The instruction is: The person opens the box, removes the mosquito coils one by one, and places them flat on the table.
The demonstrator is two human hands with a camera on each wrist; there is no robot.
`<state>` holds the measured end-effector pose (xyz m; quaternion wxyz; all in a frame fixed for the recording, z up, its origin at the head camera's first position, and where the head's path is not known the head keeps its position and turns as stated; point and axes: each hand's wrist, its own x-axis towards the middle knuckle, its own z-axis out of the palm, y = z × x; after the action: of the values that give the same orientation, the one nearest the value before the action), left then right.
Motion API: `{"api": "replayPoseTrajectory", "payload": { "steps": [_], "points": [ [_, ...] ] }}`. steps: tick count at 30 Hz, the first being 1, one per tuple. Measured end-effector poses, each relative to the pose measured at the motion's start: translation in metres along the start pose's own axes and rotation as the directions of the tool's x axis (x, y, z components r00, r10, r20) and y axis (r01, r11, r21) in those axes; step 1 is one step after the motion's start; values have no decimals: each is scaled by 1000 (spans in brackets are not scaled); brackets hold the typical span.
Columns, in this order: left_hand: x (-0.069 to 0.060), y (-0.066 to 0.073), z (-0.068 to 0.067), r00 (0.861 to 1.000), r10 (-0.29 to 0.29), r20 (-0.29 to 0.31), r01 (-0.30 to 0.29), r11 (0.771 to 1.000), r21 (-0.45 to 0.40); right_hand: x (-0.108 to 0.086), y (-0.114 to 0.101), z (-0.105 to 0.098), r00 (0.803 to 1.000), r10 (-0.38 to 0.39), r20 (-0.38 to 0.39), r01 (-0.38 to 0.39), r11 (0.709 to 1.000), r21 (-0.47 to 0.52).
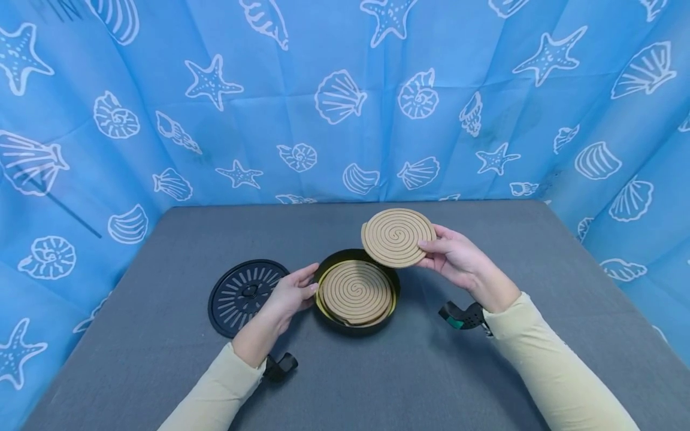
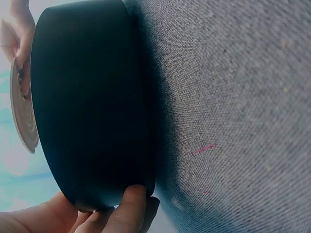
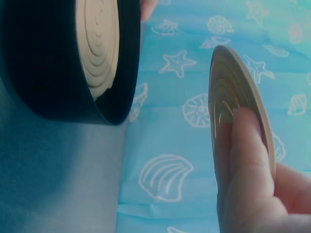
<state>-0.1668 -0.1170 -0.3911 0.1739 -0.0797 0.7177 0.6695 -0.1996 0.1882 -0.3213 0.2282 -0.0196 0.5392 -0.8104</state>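
A tan spiral mosquito coil (image 1: 395, 237) is pinched at its right edge by my right hand (image 1: 455, 262), the thumb on its upper face and fingers beneath. It is held tilted, above and behind the right side of a round black tin (image 1: 353, 330). Inside the tin, more tan coil (image 1: 356, 291) lies flat, with a yellow edge around it. My left hand (image 1: 291, 294) grips the tin's left side. In the left wrist view, its fingers (image 2: 129, 208) press against the dark outer wall (image 2: 87, 107). The right wrist view shows the pinched coil (image 3: 235, 90) edge-on, apart from the tin.
A black round slotted lid (image 1: 223, 305) lies on the grey cloth-covered table (image 1: 377, 383), left of the tin and partly behind my left hand. Behind the table hangs a blue curtain (image 1: 259, 143) printed with white shells and starfish. Black straps sit at both wrists.
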Motion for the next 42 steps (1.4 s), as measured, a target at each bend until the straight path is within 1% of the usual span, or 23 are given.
{"api": "replayPoseTrajectory", "payload": {
  "steps": [6, 9, 15, 21, 24, 28, 34, 38, 42],
  "points": [
    [0, 0, 0, 1000, -2, 4, 2, 1000, 1, 2, -5, -6, 1000, 2, -27, 0, 997, 73],
    [0, 0, 0, 1000, -3, 4, 3, 1000, 0, 4, -6, -10, 998, 7, -57, -1, 993, 116],
    [0, -1, 1, 1000, -7, -2, 7, 1000, 1, 10, -4, -16, 993, 11, -119, 15, 977, 212],
    [0, 0, 0, 1000, -17, -8, 17, 1000, 8, 19, 1, -24, 986, 22, -168, 26, 960, 278],
    [0, 1, 0, 1000, -17, -2, 17, 1000, 9, 24, 3, -28, 982, 51, -184, 5, 956, 293],
    [-1, 2, -1, 1000, -10, 6, 10, 1000, 5, 31, 6, -32, 973, 89, -215, -26, 960, 280],
    [-1, 3, -1, 1000, -6, -4, 6, 1000, 0, 45, 12, -38, 972, 93, -217, -38, 968, 248],
    [0, 3, -1, 1000, -10, -12, 10, 1000, -2, 53, 15, -42, 969, 109, -220, -52, 967, 250],
    [0, 4, -1, 1000, -19, -17, 19, 1000, 2, 62, 17, -47, 967, 120, -225, -55, 960, 276]
  ]
}}
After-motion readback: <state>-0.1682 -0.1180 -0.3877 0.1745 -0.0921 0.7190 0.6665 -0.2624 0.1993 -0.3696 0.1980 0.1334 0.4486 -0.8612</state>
